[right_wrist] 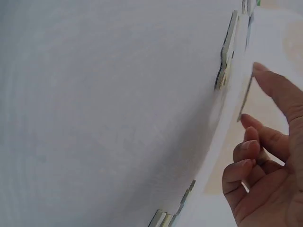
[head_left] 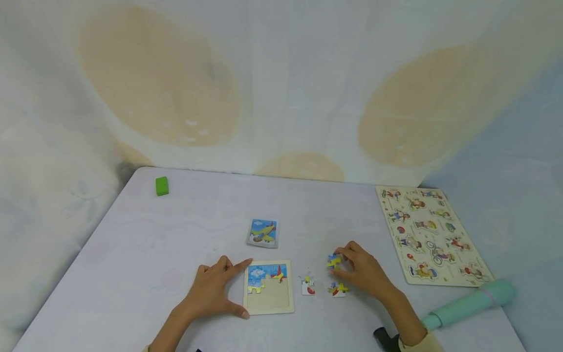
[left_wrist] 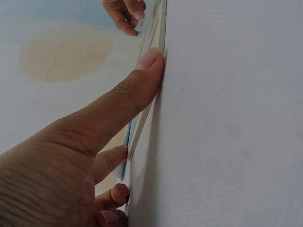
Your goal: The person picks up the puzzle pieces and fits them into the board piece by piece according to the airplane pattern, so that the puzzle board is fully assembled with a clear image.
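Observation:
A square wooden puzzle tray has several joined blue pieces and a red-tailed one along its top and left side. My left hand holds the tray at its left corners, index finger at the upper one and thumb at the lower; in the left wrist view that thumb presses the tray's edge. My right hand pinches a blue-and-yellow puzzle piece between thumb and index finger, seen edge-on above the table in the right wrist view. Nearby lie a white-and-red piece and yellow-and-blue pieces.
Behind the tray lies a small airplane picture. A green block sits at the far left. To the right are a wooden figure board and a teal cylindrical object, with a black object by my right wrist.

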Demonstrator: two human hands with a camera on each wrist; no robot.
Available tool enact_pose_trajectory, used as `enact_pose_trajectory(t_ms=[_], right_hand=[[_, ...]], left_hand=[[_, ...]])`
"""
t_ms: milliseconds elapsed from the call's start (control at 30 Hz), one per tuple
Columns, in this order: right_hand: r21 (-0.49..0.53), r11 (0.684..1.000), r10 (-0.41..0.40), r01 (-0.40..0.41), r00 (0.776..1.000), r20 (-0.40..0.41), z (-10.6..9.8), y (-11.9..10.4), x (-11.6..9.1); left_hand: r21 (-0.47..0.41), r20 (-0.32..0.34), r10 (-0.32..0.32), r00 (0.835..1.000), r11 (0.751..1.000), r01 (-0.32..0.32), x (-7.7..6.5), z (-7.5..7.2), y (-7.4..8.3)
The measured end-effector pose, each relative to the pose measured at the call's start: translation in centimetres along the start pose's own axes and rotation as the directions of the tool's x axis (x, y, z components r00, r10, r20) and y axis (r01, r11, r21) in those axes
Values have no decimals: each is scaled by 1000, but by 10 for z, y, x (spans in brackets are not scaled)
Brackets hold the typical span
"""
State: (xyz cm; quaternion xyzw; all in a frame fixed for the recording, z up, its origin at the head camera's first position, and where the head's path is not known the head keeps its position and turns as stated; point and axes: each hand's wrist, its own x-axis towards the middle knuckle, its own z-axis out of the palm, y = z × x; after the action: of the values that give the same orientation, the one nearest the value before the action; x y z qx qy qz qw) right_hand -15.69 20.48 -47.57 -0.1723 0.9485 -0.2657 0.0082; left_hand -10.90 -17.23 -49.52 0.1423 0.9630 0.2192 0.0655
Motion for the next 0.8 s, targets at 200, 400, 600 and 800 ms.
enact_pose_trajectory(t_ms=[200,400,600,800], right_hand=[[46,999,0,0,1000,4,0,-13,2],[33,999,-36,35,999,31,4,-34,5],[-51,994,-99,100,995,35,10,-55,7],[-64,990,-118,122,991,62,16,-69,9]], left_hand=[[5,-4,5,1000,1000,-5,-1,0,0],[12,0,4,1000,1000,-4,-1,0,-1],[3,-4,5,1000,1000,-5,0,0,-1],[0,-3,7,1000,1000,-7,0,0,-1]])
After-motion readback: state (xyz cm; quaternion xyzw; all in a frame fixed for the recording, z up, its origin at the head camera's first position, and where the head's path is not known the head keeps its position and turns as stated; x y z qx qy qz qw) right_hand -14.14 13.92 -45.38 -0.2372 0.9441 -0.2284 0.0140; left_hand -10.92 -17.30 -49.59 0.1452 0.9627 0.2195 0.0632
